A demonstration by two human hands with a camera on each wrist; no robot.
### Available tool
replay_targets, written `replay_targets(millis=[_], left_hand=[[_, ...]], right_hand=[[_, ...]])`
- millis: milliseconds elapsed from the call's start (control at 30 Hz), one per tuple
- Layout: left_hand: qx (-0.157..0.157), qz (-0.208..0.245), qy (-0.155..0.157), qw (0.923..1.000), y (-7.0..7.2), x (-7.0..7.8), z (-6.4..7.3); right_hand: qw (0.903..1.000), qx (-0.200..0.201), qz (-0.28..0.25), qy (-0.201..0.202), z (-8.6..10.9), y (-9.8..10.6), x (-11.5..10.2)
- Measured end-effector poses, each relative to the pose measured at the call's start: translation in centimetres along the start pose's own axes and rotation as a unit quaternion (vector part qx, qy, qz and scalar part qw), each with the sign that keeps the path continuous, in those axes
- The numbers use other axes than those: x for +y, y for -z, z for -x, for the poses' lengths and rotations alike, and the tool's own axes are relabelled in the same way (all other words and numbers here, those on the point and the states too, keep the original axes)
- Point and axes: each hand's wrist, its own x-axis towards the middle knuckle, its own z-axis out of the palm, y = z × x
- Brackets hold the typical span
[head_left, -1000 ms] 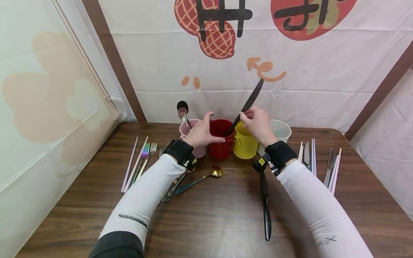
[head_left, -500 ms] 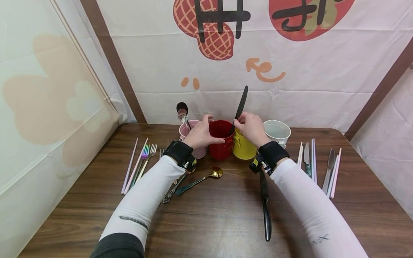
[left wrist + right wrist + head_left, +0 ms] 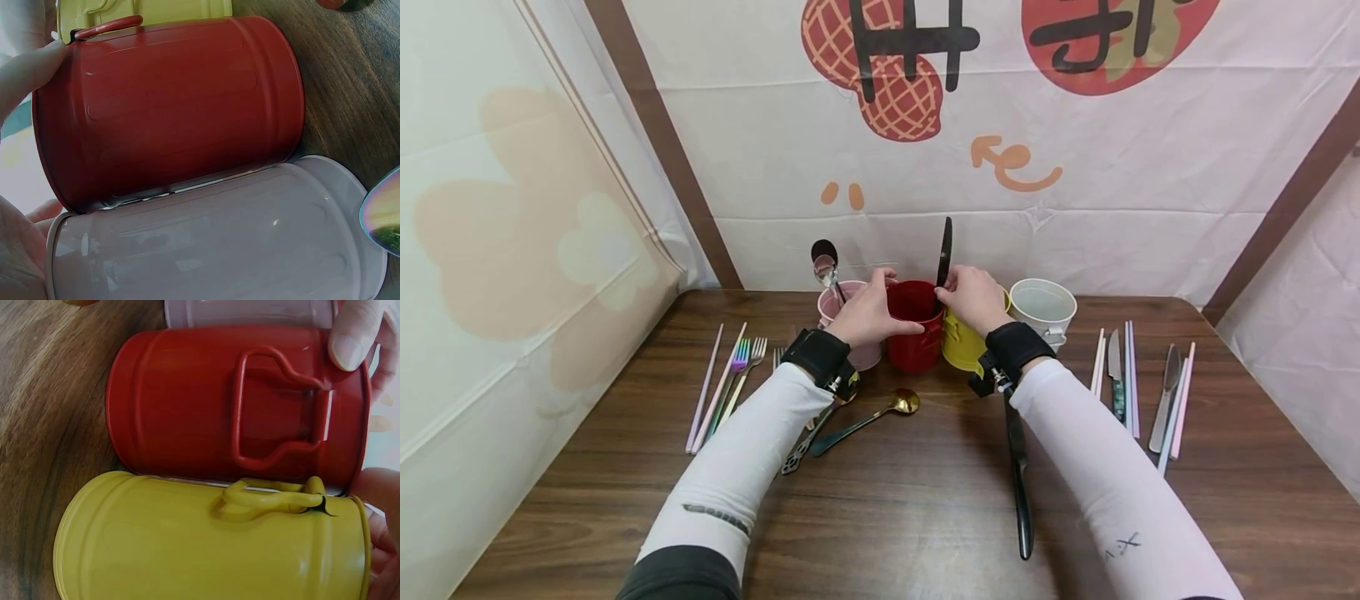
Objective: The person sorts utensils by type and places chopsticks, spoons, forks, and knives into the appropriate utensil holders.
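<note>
In the head view my right hand [image 3: 976, 298] pinches a black table knife [image 3: 945, 250], blade up, its lower end inside the red bucket [image 3: 913, 354]. My left hand [image 3: 871, 310] holds the red bucket at its rim, thumb across the front and fingers toward the back. The left wrist view shows that thumb [image 3: 34, 72] at the red rim. Close on the left stands a pink bucket [image 3: 869, 357] with spoons [image 3: 824, 260] in it, partly behind my left hand. A yellow bucket [image 3: 961, 346] stands against the red one, under my right hand.
A white bucket [image 3: 1047, 310] stands right of the yellow one. Another black knife [image 3: 1021, 500] and a gold spoon [image 3: 904, 402] lie in front. Forks [image 3: 756, 354] and chopsticks [image 3: 706, 387] lie left; knives [image 3: 1165, 400] and more chopsticks [image 3: 1182, 404] lie right. A printed cloth wall [image 3: 760, 167] rises behind.
My right hand has moved left and slightly down, bringing the black knife from a slant to nearly upright, lower in the red bucket. The left hand has stayed at the red bucket.
</note>
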Motion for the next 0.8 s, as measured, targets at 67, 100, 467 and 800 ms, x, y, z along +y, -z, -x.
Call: replay_targets(millis=[67, 100, 467, 800], left_hand=[[0.001, -0.001, -0.002, 1.0000, 0.0, 0.0, 0.0], [0.002, -0.001, -0.004, 1.0000, 0.0, -0.1, 0.0], [0.002, -0.010, -0.001, 0.9999, 0.0, -0.1, 0.1], [0.003, -0.004, 0.001, 1.0000, -0.1, -0.2, 0.0]], right_hand=[[1.0000, -0.001, -0.002, -0.008, 0.0, 0.0, 0.0], [0.9999, -0.003, -0.005, -0.012, 0.1, 0.1, 0.0], [0.9965, 0.044, -0.065, 0.030, 1.2, 2.3, 0.5], [0.9872, 0.079, -0.102, 0.093, 3.7, 7.1, 1.3]])
